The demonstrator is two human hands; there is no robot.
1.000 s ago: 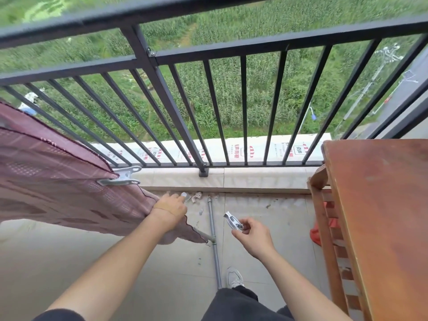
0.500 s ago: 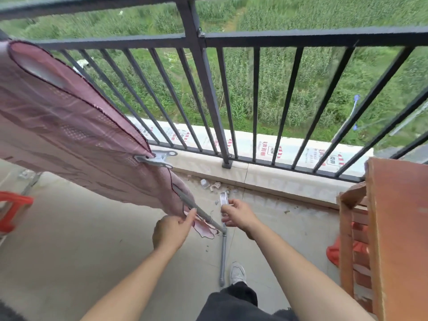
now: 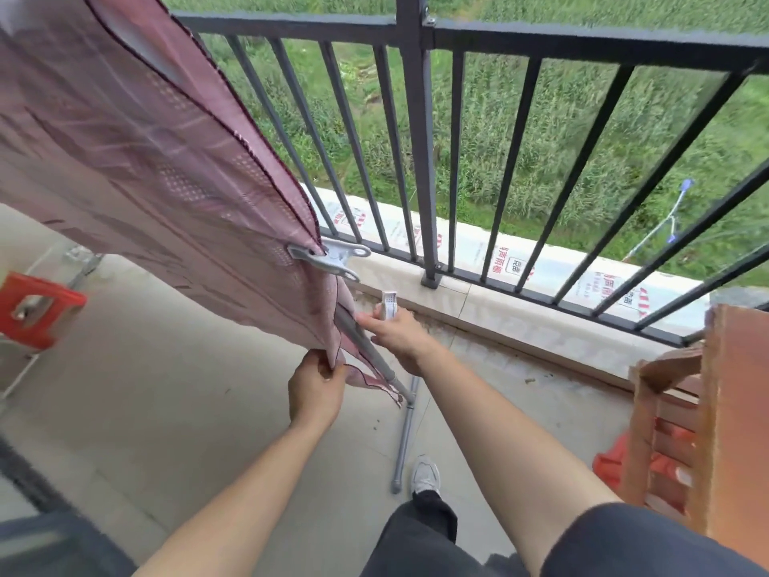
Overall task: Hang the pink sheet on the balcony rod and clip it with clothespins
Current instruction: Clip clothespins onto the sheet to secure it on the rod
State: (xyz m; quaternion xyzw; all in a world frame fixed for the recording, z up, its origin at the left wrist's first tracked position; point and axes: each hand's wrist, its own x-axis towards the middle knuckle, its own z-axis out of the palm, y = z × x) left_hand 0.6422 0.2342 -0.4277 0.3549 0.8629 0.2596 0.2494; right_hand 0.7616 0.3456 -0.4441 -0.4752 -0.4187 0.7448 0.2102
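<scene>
balcony: one pink sheet [image 3: 137, 172], two clothespins, one clipped [image 3: 331, 258], one held [image 3: 389, 305].

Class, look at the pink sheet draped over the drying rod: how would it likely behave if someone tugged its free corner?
The pink sheet probably moves floppily: its corner crumples in the left hand. It seems light, sagging in soft folds. One clothespin may resist sliding.

Open floor [image 3: 187, 410] left of the rod [image 3: 366, 347]; railing [image 3: 420, 160] and wooden rack [image 3: 674, 410] hemming the right.
</scene>
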